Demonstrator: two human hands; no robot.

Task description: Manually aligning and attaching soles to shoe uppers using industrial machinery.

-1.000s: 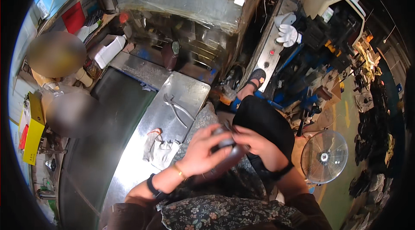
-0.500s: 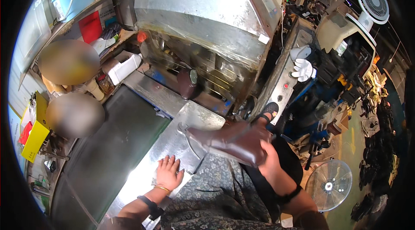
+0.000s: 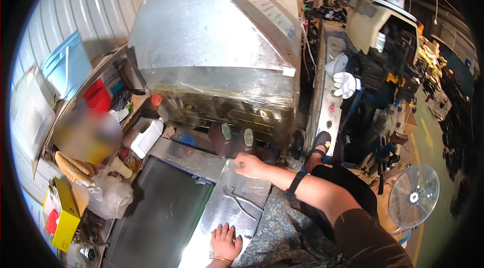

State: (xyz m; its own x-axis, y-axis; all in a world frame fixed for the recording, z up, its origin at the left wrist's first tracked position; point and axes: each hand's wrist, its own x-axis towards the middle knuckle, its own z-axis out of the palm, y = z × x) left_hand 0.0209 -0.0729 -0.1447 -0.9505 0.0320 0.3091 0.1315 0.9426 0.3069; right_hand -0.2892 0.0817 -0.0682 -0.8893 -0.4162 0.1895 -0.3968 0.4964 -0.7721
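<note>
My left hand [image 3: 226,244] lies flat on a shiny metal worktop [image 3: 201,240], fingers stretched out and holding nothing. My right hand [image 3: 248,165] reaches forward to the worktop's far end. Its fingers are curled in, and whatever may be in them is hidden. A pair of metal pliers [image 3: 242,202] with spread handles lies on the worktop between my hands. Just beyond the right hand, two dark brown leather boots stand side by side at the mouth of a metal hood, the left boot [image 3: 218,147] and the right boot [image 3: 247,150]. Greenish heel ends show on both.
A large metal hood [image 3: 196,31] rises ahead over the boots. Left of the worktop runs a dark belt [image 3: 156,207]. Shelves at the left hold a white container [image 3: 144,137] and a yellow box [image 3: 65,215]. A standing fan [image 3: 414,197] is at my right, near a white glove [image 3: 346,85].
The brown boot that my right hand held over my lap now stands beside the other at the hood. That hand has moved forward and left, off the boot. The view has shifted.
</note>
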